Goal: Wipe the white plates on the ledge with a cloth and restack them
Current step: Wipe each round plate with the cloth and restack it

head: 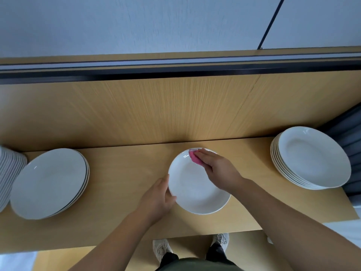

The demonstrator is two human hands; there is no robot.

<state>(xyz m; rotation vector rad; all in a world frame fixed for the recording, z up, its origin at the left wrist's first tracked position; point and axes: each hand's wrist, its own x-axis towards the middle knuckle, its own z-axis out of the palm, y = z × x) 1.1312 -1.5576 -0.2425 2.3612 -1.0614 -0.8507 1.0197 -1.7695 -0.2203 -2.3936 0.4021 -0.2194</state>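
Where the pale, wood-grain ledge [127, 169] runs out at the left edge of view, a tall stack [9, 173] shows only as a ribbed column of white rims, cut off by the frame. Just beside it sits a low left stack [48, 182] of a few broad, round, glossy white plates with shallow wells. Near the middle, the left hand [158, 196] has its grip pinching the near-left rim of a single white plate [195, 190], thumb on top and fingers tucked under the edge. This plate is smooth and shiny, with a wide rim. At its far rim lies a small pink cloth [193, 158], pressed down by the right hand [216, 169], whose grip is flat with the fingers straight and held together over the cloth. Farther right, well apart, a taller right stack [312, 159] of matching plates leans slightly, next to dark grey pleated fabric [347, 130].
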